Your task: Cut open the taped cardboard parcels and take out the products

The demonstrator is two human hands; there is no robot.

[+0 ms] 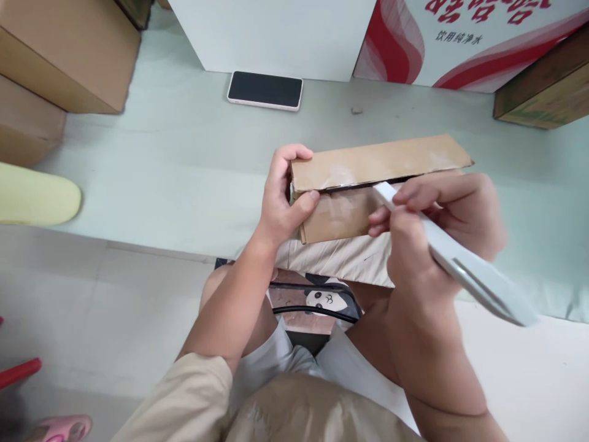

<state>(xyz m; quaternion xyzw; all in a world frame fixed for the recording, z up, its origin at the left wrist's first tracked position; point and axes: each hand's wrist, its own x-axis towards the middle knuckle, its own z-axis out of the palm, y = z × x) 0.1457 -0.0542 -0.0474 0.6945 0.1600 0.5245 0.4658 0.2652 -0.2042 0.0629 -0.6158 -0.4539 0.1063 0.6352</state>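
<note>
A small cardboard box [340, 215] lies at the near edge of the cloth-covered surface, a dark gap running along the seam of its taped top. My left hand [285, 193] grips the box's left end, fingers over the far side and thumb on the near flap. In my right hand [432, 227] is a white box cutter [460, 264], its narrow front end at the seam and its slotted handle sticking out toward the lower right. Whether a blade is out, I cannot tell. Part of the box's right side is hidden behind my right hand.
A phone [265, 90] lies beyond the box, in front of a large white carton [276, 37]. A red-and-white printed carton [432, 49] stands at the back right, with brown boxes [69, 49] at the back left. At the left edge is a pale yellow object [37, 195].
</note>
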